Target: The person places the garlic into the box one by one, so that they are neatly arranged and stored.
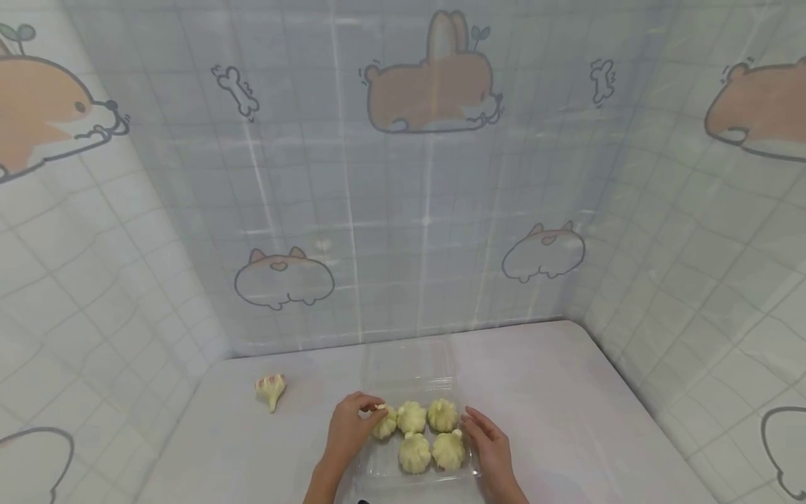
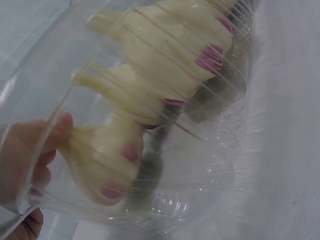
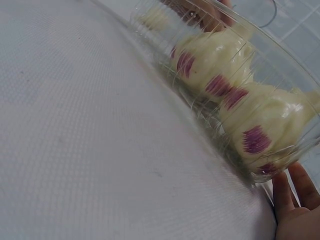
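A clear plastic box (image 1: 381,467) with its lid (image 1: 408,362) folded back holds several pale garlic bulbs (image 1: 415,453). My left hand (image 1: 350,425) reaches over the box's left side and pinches the stem of the back-left garlic bulb (image 1: 385,424). In the left wrist view that bulb (image 2: 107,162) shows through the clear wall, its pink-marked base down inside the box. My right hand (image 1: 490,448) lies along the box's right side, fingers fairly straight. Through the right wrist view, the fingertips (image 3: 283,192) touch the wall beside a garlic bulb (image 3: 265,125).
One more garlic bulb (image 1: 271,390) with a pinkish top lies on the white table (image 1: 567,406), left of the box. A tiled-pattern curtain (image 1: 403,210) with cartoon dogs stands along the table's back and both sides.
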The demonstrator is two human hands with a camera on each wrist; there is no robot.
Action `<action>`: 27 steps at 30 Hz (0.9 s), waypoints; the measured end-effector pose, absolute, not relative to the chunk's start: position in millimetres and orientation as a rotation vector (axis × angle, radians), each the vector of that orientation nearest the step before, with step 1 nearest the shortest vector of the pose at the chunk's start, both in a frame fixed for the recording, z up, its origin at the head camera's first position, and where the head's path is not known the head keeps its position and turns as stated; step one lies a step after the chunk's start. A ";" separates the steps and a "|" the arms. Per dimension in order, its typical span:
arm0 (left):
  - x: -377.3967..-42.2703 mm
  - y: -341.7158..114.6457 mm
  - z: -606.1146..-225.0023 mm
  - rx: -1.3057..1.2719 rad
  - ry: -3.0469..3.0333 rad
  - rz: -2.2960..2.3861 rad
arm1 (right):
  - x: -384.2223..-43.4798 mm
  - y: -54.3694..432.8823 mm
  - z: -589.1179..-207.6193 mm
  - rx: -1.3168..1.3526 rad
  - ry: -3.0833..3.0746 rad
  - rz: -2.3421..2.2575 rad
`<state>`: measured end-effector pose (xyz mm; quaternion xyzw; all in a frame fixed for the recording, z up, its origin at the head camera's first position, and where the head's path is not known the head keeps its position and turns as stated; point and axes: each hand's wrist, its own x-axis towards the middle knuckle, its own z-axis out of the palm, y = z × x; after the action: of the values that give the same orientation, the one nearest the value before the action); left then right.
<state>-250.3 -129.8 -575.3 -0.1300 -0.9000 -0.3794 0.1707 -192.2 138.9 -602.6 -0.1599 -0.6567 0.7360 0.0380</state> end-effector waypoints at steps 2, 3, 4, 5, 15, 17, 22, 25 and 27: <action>-250.5 -129.2 -574.7 -0.373 -2.557 -1.075 | -192.5 139.4 -602.8 -0.484 -2.014 2.259; -250.5 -129.0 -574.6 -0.371 -2.558 -1.079 | -192.7 139.6 -602.7 -0.479 -2.013 2.260; -250.5 -128.9 -574.5 -0.372 -2.559 -1.080 | -192.7 139.8 -602.7 -0.479 -2.011 2.264; -250.5 -128.8 -574.6 -0.369 -2.560 -1.083 | -192.8 139.9 -602.8 -0.480 -2.008 2.267; -248.3 -129.5 -575.0 -0.386 -2.502 -1.187 | -192.3 139.0 -601.9 -0.486 -1.999 2.251; -247.6 -129.8 -574.0 -0.393 -2.488 -1.209 | -192.4 138.9 -601.8 -0.491 -2.001 2.251; -246.4 -131.2 -572.8 -0.423 -2.469 -1.241 | -192.5 139.2 -602.1 -0.490 -2.003 2.251; -246.0 -132.4 -573.7 -0.441 -2.462 -1.255 | -192.1 139.3 -602.6 -0.466 -2.005 2.246; -245.6 -133.1 -574.3 -0.451 -2.453 -1.265 | -191.9 139.1 -603.0 -0.470 -2.001 2.247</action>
<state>-245.6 -133.1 -574.3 -0.1589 -0.8641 -0.4456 0.1718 -191.9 139.1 -603.0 -0.1541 -0.6562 0.7371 0.0482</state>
